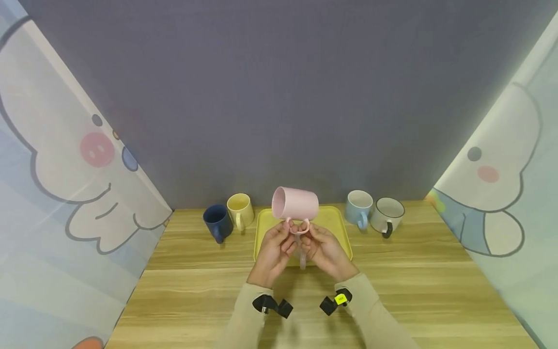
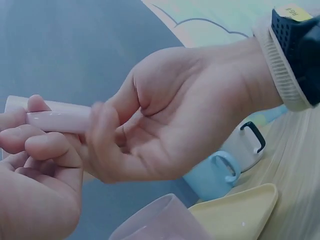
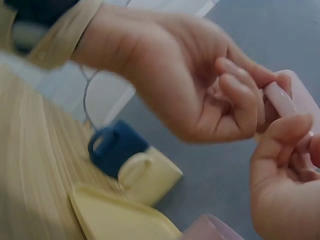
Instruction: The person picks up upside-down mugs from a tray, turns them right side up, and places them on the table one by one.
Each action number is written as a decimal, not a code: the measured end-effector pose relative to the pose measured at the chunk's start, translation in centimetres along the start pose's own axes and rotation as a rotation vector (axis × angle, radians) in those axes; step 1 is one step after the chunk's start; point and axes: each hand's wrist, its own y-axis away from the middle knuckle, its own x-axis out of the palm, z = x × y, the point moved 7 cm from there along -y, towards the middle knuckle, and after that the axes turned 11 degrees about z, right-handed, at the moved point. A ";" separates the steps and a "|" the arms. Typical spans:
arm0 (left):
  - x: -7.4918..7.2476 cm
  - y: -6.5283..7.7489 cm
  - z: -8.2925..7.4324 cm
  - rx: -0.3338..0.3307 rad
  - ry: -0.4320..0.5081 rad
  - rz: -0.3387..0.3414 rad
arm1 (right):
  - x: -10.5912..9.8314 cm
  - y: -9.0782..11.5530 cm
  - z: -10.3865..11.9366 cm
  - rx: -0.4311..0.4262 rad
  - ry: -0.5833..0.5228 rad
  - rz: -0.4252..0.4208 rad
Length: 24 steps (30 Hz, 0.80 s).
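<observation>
A pink mug (image 1: pixel 298 203) is held lying on its side above the yellow tray (image 1: pixel 339 230), its mouth facing left and its handle toward me. My left hand (image 1: pixel 271 252) pinches the left part of that handle. On the handle's right part, the fingers of my right hand (image 1: pixel 329 251) pinch likewise. The two hands nearly meet, and some fingertips are hidden behind the handle. Beneath them is a second pink mug (image 2: pixel 162 222), mostly covered by the hands in the head view and cut off by the frame edge in both wrist views.
Left of the tray stand a dark blue mug (image 1: pixel 218 222) and a yellow mug (image 1: pixel 240 211). To its right are a light blue mug (image 1: pixel 358 208) and a white mug (image 1: pixel 387 214) with a black handle. A grey panel (image 1: pixel 279 97) rises behind the wooden table (image 1: pixel 192 291).
</observation>
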 end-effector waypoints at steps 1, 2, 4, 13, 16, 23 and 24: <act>0.0 0.0 -0.1 0.004 -0.018 0.001 | -0.3 0.1 0.0 0.018 0.059 -0.043; -0.1 0.0 -0.2 0.006 -0.040 0.001 | -0.6 0.3 -0.1 0.044 0.125 -0.096; -0.1 0.1 -0.4 0.009 -0.085 -0.003 | -1.2 0.6 -0.1 0.105 0.267 -0.183; -2.2 1.6 -3.0 0.020 -0.415 -0.161 | -4.5 2.8 1.7 0.203 0.662 -0.445; -3.8 2.5 -4.3 0.036 -0.519 -0.218 | -6.0 4.1 3.2 0.170 0.755 -0.489; -7.2 5.3 -7.0 0.074 -0.735 -0.326 | -10.4 7.3 5.9 0.191 0.958 -0.626; -7.7 5.7 -7.2 0.076 -0.765 -0.340 | -10.9 7.7 6.1 0.220 0.982 -0.648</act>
